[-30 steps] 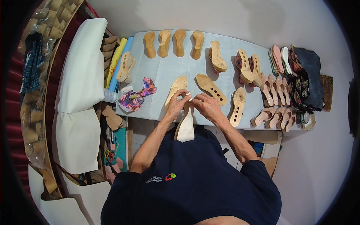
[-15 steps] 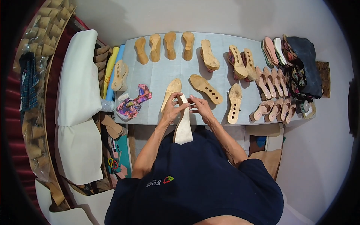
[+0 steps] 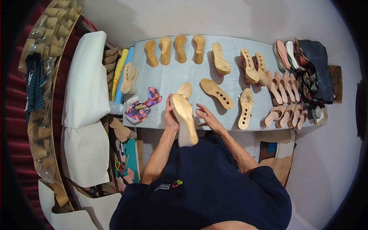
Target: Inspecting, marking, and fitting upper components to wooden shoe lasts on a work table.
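In front of my body is a pale wooden wedge sole (image 3: 183,109), its broad tan face turned up and its narrow end toward me. My left hand (image 3: 171,118) is closed round its left edge. To the right of it, my right hand (image 3: 207,117) has its fingers spread and holds nothing. Just beyond the held sole, partly covered by it, another wooden sole (image 3: 185,90) lies on the table. A sole with several dark holes (image 3: 217,93) rests beyond my right hand, and a similar holed sole (image 3: 245,109) lies further right.
Several wooden shoe lasts (image 3: 165,50) stand along the back of the cloth-covered table (image 3: 153,78). Pink sandals (image 3: 283,87) are grouped at the right. A flowered fabric piece (image 3: 144,106) lies at the left, near a large white sheet (image 3: 87,78). Scissors (image 3: 119,166) lie lower left.
The wedge sole has turned from showing its white side to showing its tan face. My right hand has come off it and spread its fingers. The view has shifted slightly.
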A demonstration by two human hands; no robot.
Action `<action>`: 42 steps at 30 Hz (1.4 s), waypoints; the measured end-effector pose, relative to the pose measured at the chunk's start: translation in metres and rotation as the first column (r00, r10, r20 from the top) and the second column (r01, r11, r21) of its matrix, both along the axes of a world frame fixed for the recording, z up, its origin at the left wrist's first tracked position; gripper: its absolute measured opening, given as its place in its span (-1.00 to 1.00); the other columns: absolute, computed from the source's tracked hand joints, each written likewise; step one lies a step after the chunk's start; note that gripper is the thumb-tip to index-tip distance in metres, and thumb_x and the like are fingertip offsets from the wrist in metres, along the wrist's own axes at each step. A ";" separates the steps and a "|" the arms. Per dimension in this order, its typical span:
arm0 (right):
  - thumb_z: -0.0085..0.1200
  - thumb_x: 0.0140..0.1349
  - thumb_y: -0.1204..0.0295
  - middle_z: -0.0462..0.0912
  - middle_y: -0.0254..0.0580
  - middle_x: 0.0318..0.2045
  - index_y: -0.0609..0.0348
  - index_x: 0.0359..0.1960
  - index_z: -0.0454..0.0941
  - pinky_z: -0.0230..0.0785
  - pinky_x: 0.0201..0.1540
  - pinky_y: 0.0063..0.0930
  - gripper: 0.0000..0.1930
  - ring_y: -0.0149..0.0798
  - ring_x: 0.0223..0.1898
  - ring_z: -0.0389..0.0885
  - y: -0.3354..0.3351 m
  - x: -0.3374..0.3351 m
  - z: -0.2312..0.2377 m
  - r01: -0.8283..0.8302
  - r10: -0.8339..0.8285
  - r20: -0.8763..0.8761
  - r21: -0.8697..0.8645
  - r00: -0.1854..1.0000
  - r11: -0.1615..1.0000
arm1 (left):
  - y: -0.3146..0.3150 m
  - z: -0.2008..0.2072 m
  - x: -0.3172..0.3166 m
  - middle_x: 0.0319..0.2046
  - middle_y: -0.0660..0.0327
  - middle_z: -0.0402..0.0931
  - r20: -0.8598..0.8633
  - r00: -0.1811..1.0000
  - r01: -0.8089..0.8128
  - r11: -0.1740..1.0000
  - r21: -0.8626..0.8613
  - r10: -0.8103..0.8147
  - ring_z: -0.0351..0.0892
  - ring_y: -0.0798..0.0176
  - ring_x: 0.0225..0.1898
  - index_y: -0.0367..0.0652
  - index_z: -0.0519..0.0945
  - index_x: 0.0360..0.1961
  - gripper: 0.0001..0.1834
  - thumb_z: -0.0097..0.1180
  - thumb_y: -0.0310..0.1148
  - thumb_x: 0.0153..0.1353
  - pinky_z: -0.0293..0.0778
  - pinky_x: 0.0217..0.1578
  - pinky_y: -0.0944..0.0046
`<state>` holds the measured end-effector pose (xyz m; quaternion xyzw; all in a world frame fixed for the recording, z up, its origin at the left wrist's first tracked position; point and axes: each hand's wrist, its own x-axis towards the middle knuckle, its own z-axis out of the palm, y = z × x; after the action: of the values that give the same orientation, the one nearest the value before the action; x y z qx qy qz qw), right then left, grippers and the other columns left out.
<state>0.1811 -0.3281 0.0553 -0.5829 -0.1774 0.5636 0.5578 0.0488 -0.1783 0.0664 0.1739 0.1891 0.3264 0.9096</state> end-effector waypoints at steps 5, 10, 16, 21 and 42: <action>0.31 0.21 -0.17 0.29 0.17 0.37 0.10 0.60 -0.04 0.41 0.26 -0.01 0.10 -0.01 0.22 0.53 -0.012 -0.026 0.035 -0.350 0.350 0.021 0.027 0.937 0.936 | 0.018 0.000 0.001 0.45 0.02 0.24 0.199 0.974 -0.094 0.992 -0.090 0.110 0.26 -0.20 0.45 0.23 0.17 0.54 -0.13 -0.01 -0.13 0.12 0.21 0.39 -0.45; 0.46 0.07 -0.14 0.24 0.28 0.39 0.15 0.61 -0.08 0.32 0.33 0.00 0.25 0.16 0.35 0.39 -0.014 -0.030 0.024 -0.323 0.319 0.072 0.061 0.945 0.944 | 0.019 0.024 0.010 0.48 -0.03 0.16 0.193 0.980 -0.050 0.998 0.045 0.040 0.26 -0.23 0.44 0.21 0.14 0.56 -0.07 0.10 -0.03 0.11 0.22 0.38 -0.43; 0.46 0.10 -0.08 0.25 0.21 0.41 0.12 0.61 -0.04 0.30 0.34 -0.04 0.19 0.09 0.40 0.31 -0.016 -0.032 0.014 -0.342 0.338 0.051 0.116 0.940 0.933 | 0.028 -0.007 -0.003 0.27 -0.10 0.37 0.236 0.916 0.291 0.942 0.169 -0.325 0.52 -0.23 0.17 0.04 0.08 0.57 0.17 0.30 0.33 0.04 0.52 0.19 -0.27; 0.27 0.25 0.09 0.30 0.01 0.44 0.16 0.59 0.03 0.16 0.42 -0.22 -0.03 -0.12 0.41 0.30 -0.021 -0.021 0.025 -0.280 0.302 -0.100 0.185 0.948 0.942 | 0.019 0.018 -0.003 0.29 -0.01 0.35 0.190 0.944 0.239 0.955 0.176 -0.271 0.47 -0.23 0.24 0.16 0.04 0.57 0.15 0.42 0.18 0.06 0.51 0.21 -0.32; -0.28 0.32 0.01 0.74 -0.03 -0.14 0.37 0.09 0.57 0.50 -0.02 -0.34 -0.35 -0.19 -0.18 0.70 -0.028 -0.025 -0.020 -0.006 -0.005 -0.364 -0.032 0.931 0.999 | 0.014 0.030 0.004 0.18 -0.03 0.40 -0.235 0.886 -0.179 0.763 0.621 0.399 0.66 -0.08 0.08 -0.19 0.26 0.29 -0.39 0.29 -0.28 0.36 0.65 0.07 -0.01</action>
<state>0.1562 -0.3562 0.0352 -0.4773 -0.0620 0.6648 0.5714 0.0531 -0.1645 0.0962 0.4677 0.2649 0.4703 0.6999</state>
